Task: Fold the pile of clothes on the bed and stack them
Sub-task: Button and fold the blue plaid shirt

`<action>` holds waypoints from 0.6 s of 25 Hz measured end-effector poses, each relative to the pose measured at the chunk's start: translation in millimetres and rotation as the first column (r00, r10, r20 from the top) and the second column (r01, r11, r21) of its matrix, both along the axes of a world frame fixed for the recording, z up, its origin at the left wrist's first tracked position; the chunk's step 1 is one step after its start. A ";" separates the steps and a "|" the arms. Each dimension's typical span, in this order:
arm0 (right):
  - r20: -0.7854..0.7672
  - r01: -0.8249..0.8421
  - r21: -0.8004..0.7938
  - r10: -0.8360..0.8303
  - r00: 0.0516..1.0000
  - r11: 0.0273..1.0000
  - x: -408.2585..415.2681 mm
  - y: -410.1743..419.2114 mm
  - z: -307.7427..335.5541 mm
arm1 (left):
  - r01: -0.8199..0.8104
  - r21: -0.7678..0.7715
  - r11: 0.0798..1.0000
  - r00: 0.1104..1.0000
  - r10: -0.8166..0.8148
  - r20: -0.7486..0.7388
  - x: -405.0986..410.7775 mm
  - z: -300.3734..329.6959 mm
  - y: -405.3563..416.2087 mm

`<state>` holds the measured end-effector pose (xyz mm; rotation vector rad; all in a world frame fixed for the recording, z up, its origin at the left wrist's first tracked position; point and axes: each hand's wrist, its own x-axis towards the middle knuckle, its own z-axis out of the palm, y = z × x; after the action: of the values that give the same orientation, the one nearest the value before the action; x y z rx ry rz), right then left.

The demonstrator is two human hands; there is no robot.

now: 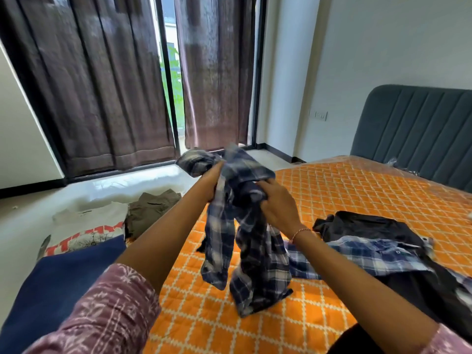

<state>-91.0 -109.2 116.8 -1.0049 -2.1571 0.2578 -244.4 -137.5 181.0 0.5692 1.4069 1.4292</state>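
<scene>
**Count of Things in View**

Two hands: left hand [213, 183], right hand [279, 206]. Two plaid shirts: dark navy plaid shirt [245, 226], lighter blue plaid shirt [362, 255]. One black garment [362, 226]. Three folded pieces at left: white printed T-shirt [89, 226], olive garment [150, 208], navy blue cloth [63, 279]. Two curtains [89, 85]. One bed [332, 195], one headboard [419, 129].

Navy-and-white plaid shirt [245, 241], orange bedspread [357, 200] with white lattice, teal headboard [421, 129], brown curtains [89, 85].
</scene>
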 end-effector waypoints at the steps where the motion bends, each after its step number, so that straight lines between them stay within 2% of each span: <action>1: -0.058 0.005 -0.177 -0.016 0.998 0.984 1.2 8.7 10.8 | 0.072 -0.087 0.994 0.989 -0.082 -0.120 -7.0 -0.4 0.3; 2: -0.166 -0.011 -0.411 -0.062 0.984 0.911 1.4 18.4 19.6 | 0.113 -0.173 0.978 0.959 -0.153 -0.238 -9.1 -2.4 0.4; 3: -0.307 -0.093 -0.638 -0.142 0.941 0.765 0.1 25.1 26.3 | 0.121 -0.205 0.971 0.912 -0.191 -0.364 -7.9 -3.6 -0.2; 4: -0.452 -0.241 -0.771 -0.240 0.859 0.589 -2.0 29.6 31.3 | 0.075 -0.199 0.977 0.843 -0.169 -0.511 -5.3 -5.3 0.1; 5: -0.563 -0.390 -0.796 -0.331 0.757 0.463 -3.5 32.8 36.7 | -0.014 -0.134 0.991 0.729 -0.081 -0.680 0.3 -5.8 1.7; 6: -0.627 -0.492 -0.776 -0.400 0.668 0.394 -3.8 37.6 41.4 | -0.074 0.041 0.996 0.618 0.078 -0.782 7.1 -8.2 3.7; 7: -0.661 -0.550 -0.750 -0.452 0.599 0.367 -4.0 41.6 46.0 | -0.076 0.222 0.972 0.592 0.223 -0.774 15.4 -9.4 1.2; 8: -0.681 -0.582 -0.728 -0.483 0.550 0.363 -3.7 43.3 50.8 | -0.041 0.327 0.944 0.620 0.281 -0.733 25.0 -10.7 -2.5; 9: -0.702 -0.613 -0.702 -0.497 0.510 0.363 -4.8 44.3 54.9 | 0.008 0.335 0.942 0.645 0.251 -0.722 29.9 -14.8 -1.3; 10: -0.716 -0.623 -0.686 -0.502 0.485 0.377 -6.5 43.9 58.9 | 0.108 0.274 0.956 0.639 0.144 -0.755 36.3 -19.8 -0.9; 12: -0.720 -0.604 -0.684 -0.513 0.467 0.409 -9.8 46.1 66.1 | 0.269 0.038 0.962 0.486 -0.102 -0.868 38.3 -31.6 2.8; 13: -0.715 -0.591 -0.691 -0.516 0.472 0.417 -10.2 46.6 70.1 | 0.252 0.013 0.968 0.437 -0.102 -0.893 32.7 -34.5 9.8; 15: -0.685 -0.509 -0.728 -0.511 0.519 0.459 -6.5 46.8 79.0 | 0.168 0.079 0.983 0.469 -0.009 -0.883 20.1 -26.3 18.9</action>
<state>-97.5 -62.4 195.8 -1.0191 -0.8730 1.7154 -224.3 -118.7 154.6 1.6542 2.0117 1.1632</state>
